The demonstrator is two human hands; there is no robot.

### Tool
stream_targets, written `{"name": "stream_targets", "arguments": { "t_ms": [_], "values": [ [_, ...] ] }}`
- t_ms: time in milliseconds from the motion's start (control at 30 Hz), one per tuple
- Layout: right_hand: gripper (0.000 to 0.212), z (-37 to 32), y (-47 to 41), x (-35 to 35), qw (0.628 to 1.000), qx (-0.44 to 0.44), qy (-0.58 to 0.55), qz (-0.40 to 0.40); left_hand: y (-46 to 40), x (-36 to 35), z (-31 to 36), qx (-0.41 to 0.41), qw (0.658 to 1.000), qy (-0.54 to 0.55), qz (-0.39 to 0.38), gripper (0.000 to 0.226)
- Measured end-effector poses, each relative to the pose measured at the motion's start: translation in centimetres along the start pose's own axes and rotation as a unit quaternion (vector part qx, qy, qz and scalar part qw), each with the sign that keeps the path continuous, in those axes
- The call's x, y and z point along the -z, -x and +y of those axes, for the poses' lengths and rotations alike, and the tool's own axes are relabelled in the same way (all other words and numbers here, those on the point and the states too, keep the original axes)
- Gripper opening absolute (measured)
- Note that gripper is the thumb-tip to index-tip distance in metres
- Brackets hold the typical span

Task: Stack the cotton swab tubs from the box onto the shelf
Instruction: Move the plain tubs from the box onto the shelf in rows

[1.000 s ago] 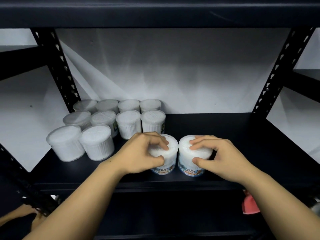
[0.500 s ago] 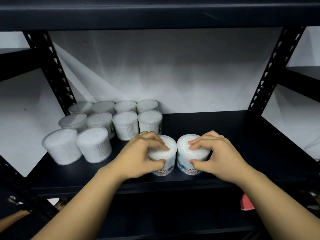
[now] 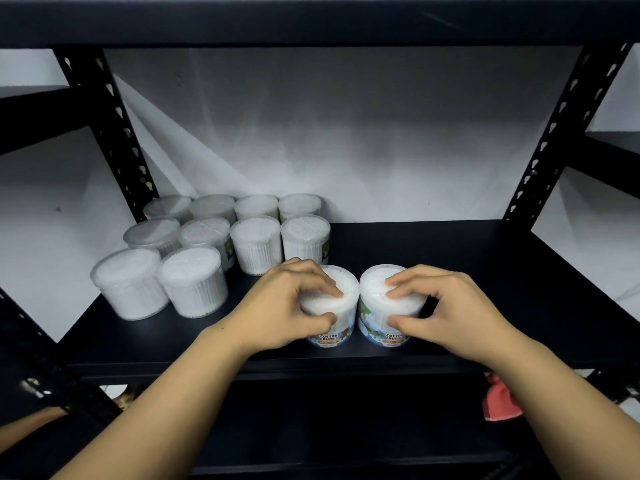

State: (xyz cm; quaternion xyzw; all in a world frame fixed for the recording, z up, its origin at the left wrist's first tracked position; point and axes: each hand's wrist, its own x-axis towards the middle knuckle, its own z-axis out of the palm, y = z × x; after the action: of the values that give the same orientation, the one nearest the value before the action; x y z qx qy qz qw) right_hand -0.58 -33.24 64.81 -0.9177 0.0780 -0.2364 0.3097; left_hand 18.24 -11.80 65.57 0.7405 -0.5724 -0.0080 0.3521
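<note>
Two clear cotton swab tubs stand side by side near the front edge of the black shelf [image 3: 485,282]. My left hand [image 3: 284,306] grips the left tub [image 3: 341,318] from above, fingers curled over its lid and thumb on its front. My right hand [image 3: 450,310] grips the right tub [image 3: 375,306] the same way. Both tubs show a "Cotton Buds" label facing me. Several more tubs [image 3: 256,247] stand in rows at the back left of the shelf. The box is out of view.
Black perforated uprights rise at the left [image 3: 114,133] and right [image 3: 561,133]. Another shelf board [image 3: 311,15] spans overhead. A white wall lies behind. A red object [image 3: 498,403] shows below the shelf at right, and part of an arm [image 3: 24,424] at lower left.
Both hands hold the same two tubs in nearly the same spot; the view has shifted slightly, so the shelf contents appear a little more to the left.
</note>
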Motion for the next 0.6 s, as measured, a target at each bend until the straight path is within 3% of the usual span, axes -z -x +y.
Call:
{"name": "stream_targets", "arguments": {
  "t_ms": [600],
  "values": [
    [0.026,3.1,0.5,2.1,0.999,-0.017,-0.015,0.022,-3.1,-2.8,0.8,-0.016,0.999,-0.047,-0.011,0.033]
  ]
}}
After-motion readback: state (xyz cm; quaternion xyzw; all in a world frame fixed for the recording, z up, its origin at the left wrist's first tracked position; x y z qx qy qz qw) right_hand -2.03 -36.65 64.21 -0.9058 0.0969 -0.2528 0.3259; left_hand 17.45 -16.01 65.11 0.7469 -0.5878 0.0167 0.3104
